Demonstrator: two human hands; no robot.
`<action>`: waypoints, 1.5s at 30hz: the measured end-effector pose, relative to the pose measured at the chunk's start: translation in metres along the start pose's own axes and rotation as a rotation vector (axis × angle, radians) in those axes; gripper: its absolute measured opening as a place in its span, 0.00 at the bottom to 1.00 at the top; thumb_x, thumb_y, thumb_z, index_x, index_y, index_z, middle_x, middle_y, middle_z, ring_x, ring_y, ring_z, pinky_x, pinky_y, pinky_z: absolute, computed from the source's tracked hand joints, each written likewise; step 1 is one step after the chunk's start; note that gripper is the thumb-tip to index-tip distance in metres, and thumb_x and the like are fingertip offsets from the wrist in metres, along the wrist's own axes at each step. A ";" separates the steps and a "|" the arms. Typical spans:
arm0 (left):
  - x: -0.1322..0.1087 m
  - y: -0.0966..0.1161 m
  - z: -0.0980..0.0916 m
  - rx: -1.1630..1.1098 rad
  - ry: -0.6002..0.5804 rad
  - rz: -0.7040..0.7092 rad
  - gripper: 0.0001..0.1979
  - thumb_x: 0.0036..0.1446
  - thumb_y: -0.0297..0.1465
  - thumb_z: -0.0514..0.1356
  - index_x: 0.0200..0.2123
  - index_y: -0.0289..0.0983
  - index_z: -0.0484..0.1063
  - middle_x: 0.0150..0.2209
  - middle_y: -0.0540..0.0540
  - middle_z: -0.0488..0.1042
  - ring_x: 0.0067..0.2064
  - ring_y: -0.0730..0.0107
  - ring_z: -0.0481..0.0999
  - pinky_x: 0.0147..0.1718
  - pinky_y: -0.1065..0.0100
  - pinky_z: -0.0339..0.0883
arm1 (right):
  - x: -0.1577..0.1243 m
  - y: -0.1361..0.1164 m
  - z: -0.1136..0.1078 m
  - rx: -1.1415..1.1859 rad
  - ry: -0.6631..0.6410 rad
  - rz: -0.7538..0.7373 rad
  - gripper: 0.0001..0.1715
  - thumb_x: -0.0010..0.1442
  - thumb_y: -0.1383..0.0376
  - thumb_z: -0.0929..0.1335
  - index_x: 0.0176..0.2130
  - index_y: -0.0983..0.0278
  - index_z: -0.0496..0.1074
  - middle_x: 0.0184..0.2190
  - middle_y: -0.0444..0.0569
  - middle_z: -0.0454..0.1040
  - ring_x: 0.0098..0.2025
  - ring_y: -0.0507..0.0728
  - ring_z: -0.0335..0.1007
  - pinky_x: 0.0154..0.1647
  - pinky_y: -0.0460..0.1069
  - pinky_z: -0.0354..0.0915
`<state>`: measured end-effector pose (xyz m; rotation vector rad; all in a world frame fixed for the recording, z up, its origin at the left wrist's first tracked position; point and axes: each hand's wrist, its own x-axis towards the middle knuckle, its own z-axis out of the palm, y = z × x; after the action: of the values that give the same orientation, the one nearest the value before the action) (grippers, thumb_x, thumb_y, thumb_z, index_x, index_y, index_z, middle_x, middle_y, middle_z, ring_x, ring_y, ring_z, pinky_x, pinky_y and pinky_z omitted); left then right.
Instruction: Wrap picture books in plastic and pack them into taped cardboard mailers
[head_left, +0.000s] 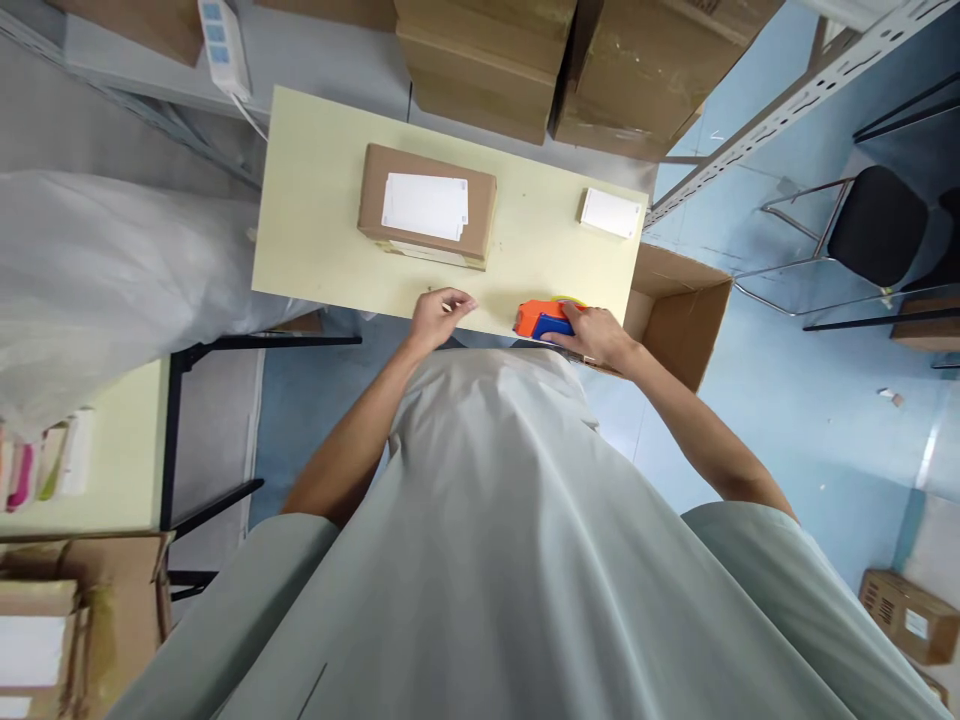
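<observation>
My right hand (pixel 598 335) is closed around an orange and blue tape dispenser (pixel 534 318) at the table's front edge. A curved yellow edge shows behind the dispenser. Farther left, my left hand (pixel 441 318) hovers by the same edge, its fingers curled and the fingertips brought together. Whatever may be between them is too small to make out. Beyond that hand, apart from it, a closed brown cardboard box (pixel 480 205) lies on the pale yellow table (pixel 315 200). White paper labels (pixel 425 206) rest on the box's top.
A stack of white labels (pixel 611 212) sits at the table's right end. Below that end stands an open carton (pixel 686 320). Large cartons (pixel 487 70) line the back, beside a power strip (pixel 223 45). A white plastic sack (pixel 112 280) bulges at left; a black chair (pixel 874 225) stands right.
</observation>
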<state>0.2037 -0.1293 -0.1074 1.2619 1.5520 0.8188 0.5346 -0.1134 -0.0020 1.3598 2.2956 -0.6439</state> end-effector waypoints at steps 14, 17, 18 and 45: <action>0.060 -0.030 0.009 -0.016 0.341 -0.075 0.09 0.60 0.37 0.72 0.37 0.37 0.86 0.38 0.44 0.86 0.35 0.66 0.74 0.41 0.65 0.67 | 0.050 0.005 0.008 0.011 0.093 0.252 0.49 0.80 0.36 0.58 0.71 0.76 0.64 0.53 0.73 0.84 0.54 0.78 0.83 0.51 0.61 0.72; 0.064 -0.032 0.008 0.025 0.366 -0.096 0.07 0.62 0.34 0.70 0.39 0.37 0.86 0.39 0.44 0.86 0.36 0.64 0.76 0.43 0.64 0.68 | 0.055 -0.001 0.008 0.025 0.090 0.270 0.48 0.80 0.36 0.56 0.70 0.75 0.63 0.53 0.74 0.84 0.54 0.78 0.83 0.51 0.61 0.72; 0.066 -0.032 0.008 0.034 0.369 -0.107 0.07 0.62 0.34 0.70 0.39 0.37 0.86 0.40 0.43 0.86 0.37 0.63 0.76 0.44 0.64 0.68 | 0.057 -0.003 0.008 0.029 0.090 0.278 0.48 0.80 0.36 0.56 0.70 0.75 0.63 0.53 0.74 0.84 0.54 0.78 0.83 0.51 0.61 0.72; 0.052 0.003 0.005 -0.404 0.145 -0.563 0.18 0.58 0.47 0.73 0.39 0.38 0.79 0.43 0.37 0.83 0.52 0.51 0.86 0.53 0.52 0.83 | 0.061 -0.030 0.018 0.093 0.069 0.330 0.41 0.82 0.44 0.53 0.67 0.75 0.63 0.44 0.72 0.84 0.46 0.74 0.83 0.51 0.63 0.73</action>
<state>0.2077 -0.0788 -0.1193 0.4462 1.6371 0.8045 0.4821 -0.0935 -0.0445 1.7791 2.0444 -0.6083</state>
